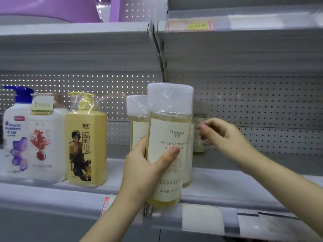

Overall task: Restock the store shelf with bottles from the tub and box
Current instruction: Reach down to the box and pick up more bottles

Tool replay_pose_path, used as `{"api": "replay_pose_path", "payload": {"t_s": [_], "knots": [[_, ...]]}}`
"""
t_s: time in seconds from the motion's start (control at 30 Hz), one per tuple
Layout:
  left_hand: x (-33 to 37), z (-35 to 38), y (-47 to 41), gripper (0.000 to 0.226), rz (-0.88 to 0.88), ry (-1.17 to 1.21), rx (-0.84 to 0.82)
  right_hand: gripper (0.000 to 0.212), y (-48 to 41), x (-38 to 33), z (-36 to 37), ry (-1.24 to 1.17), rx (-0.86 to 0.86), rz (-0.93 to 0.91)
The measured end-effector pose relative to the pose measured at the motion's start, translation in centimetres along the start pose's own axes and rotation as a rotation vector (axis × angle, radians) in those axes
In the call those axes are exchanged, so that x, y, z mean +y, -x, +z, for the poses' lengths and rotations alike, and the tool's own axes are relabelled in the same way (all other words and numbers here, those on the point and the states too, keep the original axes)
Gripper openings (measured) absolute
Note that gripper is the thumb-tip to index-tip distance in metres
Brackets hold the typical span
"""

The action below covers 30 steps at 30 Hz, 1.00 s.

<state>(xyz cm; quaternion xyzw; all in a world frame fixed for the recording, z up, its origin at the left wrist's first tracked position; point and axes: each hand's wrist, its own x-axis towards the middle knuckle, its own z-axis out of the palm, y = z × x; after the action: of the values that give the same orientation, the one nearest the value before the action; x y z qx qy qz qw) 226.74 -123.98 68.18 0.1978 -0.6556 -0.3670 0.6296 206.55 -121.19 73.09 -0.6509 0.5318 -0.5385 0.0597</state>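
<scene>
The left hand (145, 165) came up from the bottom centre of the frame and grasped a tall clear bottle (168, 145) of pale yellow liquid, thumb across the front of its cream label, fingers wrapped behind. The bottle stood upright in the middle of the frame, its white cap under plastic wrap, its base level with the front edge of the shelf (227, 186); whether it rested on the shelf or hung just before it could not be told.

The right hand (225, 135) reached in from the lower right, fingers loosely curled and pinching nothing clearly; it lay just beside a small bottle (199, 135) behind the held one, and whether it touched or gripped that bottle could not be told, blurred as it was.

Just behind and left of the held bottle stood a second bottle (138, 119) of the same kind, partly hidden.

Farther left on the shelf stood three pump bottles in a row, close together: a yellow one (85, 144), a white one with a red flower (46, 144), and a white one with a blue pump (15, 133) at the left edge.

Behind everything ran a grey pegboard (262, 109). In the upper left, on the shelf above, sat a purple tub (52, 9); a blurred price tag (190, 25) hung at upper centre right.
</scene>
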Motion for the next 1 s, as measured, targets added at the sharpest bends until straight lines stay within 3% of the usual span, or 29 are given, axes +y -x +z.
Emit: {"api": "replay_pose_path", "payload": {"t_s": [0.1, 0.23, 0.33, 0.43, 0.6, 0.7, 0.8, 1.0], "knots": [[1.0, 0.6, 0.4, 0.055, 0.027, 0.0, -0.024, 0.034, 2.9, -2.8, 0.5, -0.166, -0.135, -0.078], [2.8, 2.2, 0.5, 0.054, 0.028, 0.018, -0.068, 0.053, 4.7, -4.1, 0.3, -0.344, -0.275, -0.014], [3.4, 3.5, 0.4, 0.05, 0.081, -0.018, -0.071, 0.053, 5.0, -4.3, -0.5, -0.423, -0.317, 0.016], [3.1, 4.6, 0.4, 0.041, 0.202, -0.11, -0.084, 0.051, 5.2, -3.9, -1.2, -0.529, -0.26, 0.043], [2.3, 5.6, -1.0, 0.056, 0.328, -0.36, -0.181, 0.066, 5.1, -2.4, -2.5, -0.598, -0.136, 0.019], [2.2, 5.0, -2.7, 0.062, 0.534, -0.697, -0.025, 0.053, 5.1, -1.8, -3.2, -0.561, -0.052, 0.042], [2.4, 4.0, -4.8, 0.049, 0.794, -0.906, 0.191, 0.046, 4.8, -0.4, -3.7, -0.504, 0.016, 0.099], [0.8, 3.8, -7.8, 0.068, 0.666, -1.228, 0.093, 0.055, 3.9, 2.2, -3.7, -0.399, 0.084, 0.21]]}}
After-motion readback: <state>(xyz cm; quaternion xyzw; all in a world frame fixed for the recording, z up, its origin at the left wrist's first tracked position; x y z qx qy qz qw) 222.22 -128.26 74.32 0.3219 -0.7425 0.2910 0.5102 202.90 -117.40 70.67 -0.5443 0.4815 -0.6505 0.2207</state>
